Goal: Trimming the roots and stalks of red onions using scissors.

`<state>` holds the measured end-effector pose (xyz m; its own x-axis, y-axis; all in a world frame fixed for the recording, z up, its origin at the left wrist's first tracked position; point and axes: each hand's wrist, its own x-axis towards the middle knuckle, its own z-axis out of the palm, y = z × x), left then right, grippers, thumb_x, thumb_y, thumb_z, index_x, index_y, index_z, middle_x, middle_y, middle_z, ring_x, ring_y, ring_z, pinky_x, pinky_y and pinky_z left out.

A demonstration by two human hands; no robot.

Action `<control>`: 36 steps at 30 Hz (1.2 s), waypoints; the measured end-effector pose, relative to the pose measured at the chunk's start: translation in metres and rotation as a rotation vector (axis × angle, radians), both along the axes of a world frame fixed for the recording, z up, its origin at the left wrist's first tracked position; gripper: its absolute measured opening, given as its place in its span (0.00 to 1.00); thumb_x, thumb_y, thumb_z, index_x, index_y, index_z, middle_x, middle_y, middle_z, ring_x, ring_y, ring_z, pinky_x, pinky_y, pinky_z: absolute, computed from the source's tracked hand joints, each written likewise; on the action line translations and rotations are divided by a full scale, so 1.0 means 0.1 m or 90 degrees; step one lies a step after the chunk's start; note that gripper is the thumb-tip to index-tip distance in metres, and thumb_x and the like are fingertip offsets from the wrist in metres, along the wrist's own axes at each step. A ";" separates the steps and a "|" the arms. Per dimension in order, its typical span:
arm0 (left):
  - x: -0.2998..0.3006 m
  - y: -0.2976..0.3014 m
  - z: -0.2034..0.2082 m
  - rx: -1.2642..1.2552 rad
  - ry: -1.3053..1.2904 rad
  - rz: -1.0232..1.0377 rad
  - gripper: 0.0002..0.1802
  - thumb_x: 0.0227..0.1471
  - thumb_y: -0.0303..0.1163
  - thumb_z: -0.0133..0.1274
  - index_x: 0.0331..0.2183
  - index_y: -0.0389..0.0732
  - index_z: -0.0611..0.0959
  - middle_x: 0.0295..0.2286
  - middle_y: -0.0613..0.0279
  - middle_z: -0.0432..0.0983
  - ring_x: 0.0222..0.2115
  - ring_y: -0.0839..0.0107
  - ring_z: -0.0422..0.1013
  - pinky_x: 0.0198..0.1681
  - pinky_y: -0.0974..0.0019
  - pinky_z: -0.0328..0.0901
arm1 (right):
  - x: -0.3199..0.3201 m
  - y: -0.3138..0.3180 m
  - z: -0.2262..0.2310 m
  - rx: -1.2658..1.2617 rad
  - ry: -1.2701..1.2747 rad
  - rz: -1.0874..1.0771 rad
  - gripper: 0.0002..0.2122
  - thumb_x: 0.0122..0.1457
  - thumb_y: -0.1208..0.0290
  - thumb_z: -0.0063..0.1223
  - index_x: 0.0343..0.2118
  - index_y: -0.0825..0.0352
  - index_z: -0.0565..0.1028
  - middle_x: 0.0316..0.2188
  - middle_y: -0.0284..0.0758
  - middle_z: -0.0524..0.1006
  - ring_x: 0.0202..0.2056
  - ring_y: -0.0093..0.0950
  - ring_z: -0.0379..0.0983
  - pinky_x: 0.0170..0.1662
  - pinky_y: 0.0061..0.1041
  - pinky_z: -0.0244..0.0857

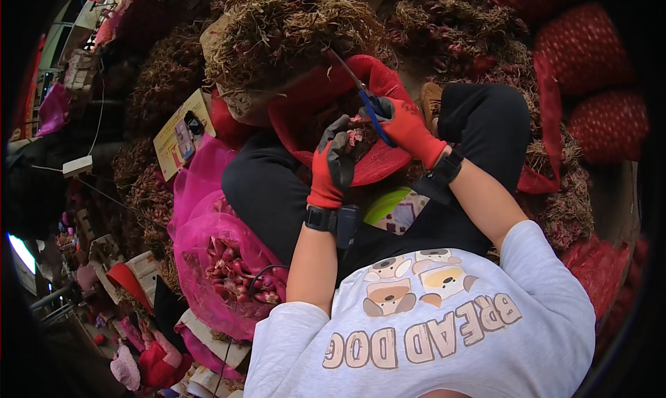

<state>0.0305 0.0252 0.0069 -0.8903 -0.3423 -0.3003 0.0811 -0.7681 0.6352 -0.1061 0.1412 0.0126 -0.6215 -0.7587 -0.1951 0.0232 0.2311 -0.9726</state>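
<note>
My right hand point(411, 131), in a red and grey work glove, is closed round the blue handles of a pair of scissors point(374, 114). The blades point away from me, up and to the left. Gloved the same way, my left hand point(333, 161) grips a small bunch of pinkish shallots point(355, 136) just left of the scissors' handles. Both hands are over a red mesh bag point(297, 124) that lies open between my bent legs; its contents are dark and partly hidden by my hands. The blades are apart from the held shallots.
Beside my left leg, a pink mesh bag point(186, 242) holds loose red shallots point(236, 270). A heap of dried shallot bunches point(284, 34) rises straight ahead, with more point(458, 37) to the right. Filled red sacks point(583, 48) stand far right. A yellowish board point(168, 143) lies left.
</note>
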 end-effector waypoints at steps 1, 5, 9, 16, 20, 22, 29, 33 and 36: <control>0.00 -0.01 -0.03 -0.034 -0.024 0.021 0.20 0.55 0.36 0.48 0.47 0.36 0.70 0.38 0.62 0.70 0.37 0.75 0.69 0.39 0.74 0.66 | -0.01 -0.01 0.00 0.049 0.089 -0.018 0.13 0.51 0.69 0.58 0.39 0.68 0.73 0.27 0.30 0.77 0.31 0.17 0.71 0.37 0.20 0.65; 0.02 -0.06 -0.04 -0.382 -0.160 -0.037 0.21 0.56 0.41 0.48 0.46 0.36 0.71 0.36 0.62 0.72 0.34 0.75 0.70 0.36 0.74 0.66 | 0.03 0.02 -0.02 -0.092 0.008 0.077 0.16 0.47 0.74 0.60 0.41 0.69 0.72 0.31 0.30 0.77 0.34 0.19 0.71 0.43 0.23 0.64; 0.02 -0.04 0.03 -0.124 -0.152 -0.076 0.18 0.56 0.38 0.48 0.45 0.37 0.72 0.33 0.64 0.73 0.30 0.78 0.70 0.33 0.76 0.66 | 0.07 -0.01 -0.05 -0.072 0.016 0.070 0.13 0.48 0.75 0.58 0.38 0.70 0.73 0.30 0.32 0.76 0.30 0.19 0.72 0.37 0.21 0.66; -0.05 -0.03 -0.04 -0.086 -0.015 -0.013 0.18 0.52 0.22 0.49 0.46 0.34 0.70 0.34 0.64 0.72 0.30 0.77 0.69 0.35 0.75 0.66 | -0.11 0.09 -0.17 -0.112 -0.310 0.026 0.09 0.50 0.75 0.53 0.35 0.70 0.72 0.27 0.33 0.75 0.25 0.20 0.72 0.29 0.19 0.66; -0.04 -0.04 -0.24 -0.190 -0.043 -0.006 0.18 0.49 0.17 0.48 0.45 0.33 0.71 0.34 0.63 0.72 0.33 0.77 0.69 0.38 0.75 0.66 | 0.00 0.07 -0.05 -0.116 -0.231 0.058 0.10 0.50 0.75 0.54 0.36 0.70 0.72 0.27 0.33 0.75 0.26 0.20 0.72 0.30 0.19 0.67; -0.02 -0.06 -0.21 -0.229 -0.051 -0.015 0.18 0.48 0.16 0.47 0.44 0.32 0.72 0.35 0.62 0.72 0.33 0.76 0.70 0.40 0.74 0.66 | 0.05 0.03 0.06 -0.147 -0.229 0.059 0.10 0.50 0.75 0.54 0.35 0.70 0.72 0.28 0.33 0.75 0.26 0.20 0.72 0.30 0.19 0.67; 0.03 -0.09 -0.09 -0.033 0.033 -0.076 0.16 0.51 0.21 0.48 0.45 0.35 0.73 0.36 0.61 0.73 0.35 0.74 0.71 0.41 0.72 0.67 | -0.03 0.11 -0.10 -0.135 -0.360 0.077 0.08 0.50 0.73 0.55 0.32 0.70 0.74 0.26 0.32 0.76 0.25 0.19 0.72 0.29 0.18 0.66; 0.01 -0.03 0.04 -0.001 0.052 -0.060 0.18 0.54 0.28 0.48 0.47 0.38 0.70 0.37 0.61 0.72 0.35 0.74 0.71 0.41 0.72 0.67 | 0.00 0.13 -0.04 -0.175 -0.515 0.017 0.08 0.50 0.72 0.55 0.32 0.69 0.74 0.25 0.31 0.75 0.24 0.19 0.71 0.28 0.16 0.65; -0.04 -0.04 0.10 0.028 -0.031 -0.063 0.19 0.55 0.30 0.48 0.49 0.38 0.68 0.37 0.62 0.72 0.34 0.75 0.70 0.40 0.72 0.67 | -0.03 0.12 -0.06 -0.168 -0.428 -0.010 0.09 0.50 0.72 0.56 0.33 0.69 0.73 0.26 0.31 0.75 0.25 0.19 0.72 0.28 0.17 0.66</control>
<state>0.0270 0.0216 0.0169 -0.9028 -0.2390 -0.3576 -0.0270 -0.7983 0.6017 -0.1093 0.1536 0.0065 -0.4431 -0.8251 -0.3505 0.6372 -0.0149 -0.7705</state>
